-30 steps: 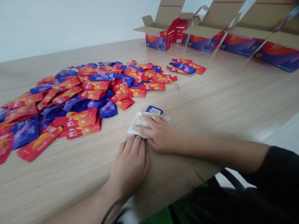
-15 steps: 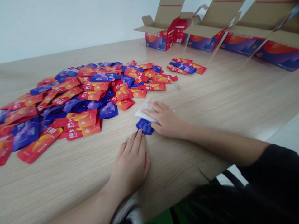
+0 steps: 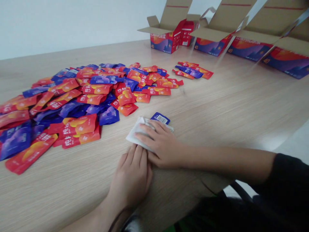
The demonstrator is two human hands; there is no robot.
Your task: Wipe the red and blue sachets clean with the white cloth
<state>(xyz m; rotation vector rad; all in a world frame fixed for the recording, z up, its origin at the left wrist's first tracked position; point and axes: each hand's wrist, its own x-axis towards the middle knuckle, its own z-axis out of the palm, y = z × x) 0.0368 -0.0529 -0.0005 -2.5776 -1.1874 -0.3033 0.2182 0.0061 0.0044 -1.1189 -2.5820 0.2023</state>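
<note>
A folded white cloth (image 3: 135,134) lies on top of a blue pouch (image 3: 159,117), and only the pouch's far end with a barcode shows. My right hand (image 3: 164,143) presses the cloth down, its fingers bent a little over it. Close by on the near side, my left hand (image 3: 131,174) rests on the table with fingers stretched out flat and side by side. Its fingertips meet the near edge of the cloth; the pouch's near end is hidden there. To the left spreads a heap of red and blue pouches (image 3: 91,88).
A small group of pouches (image 3: 193,71) lies apart at the back of the wooden table (image 3: 229,106). Several open cardboard boxes, red and blue, stand along the back right, the leftmost box (image 3: 160,42) near the wall.
My right hand has drawn the cloth toward me and left, over the blue pouch. The pouch's near part is now covered and its far end shows. My left hand has barely moved.
</note>
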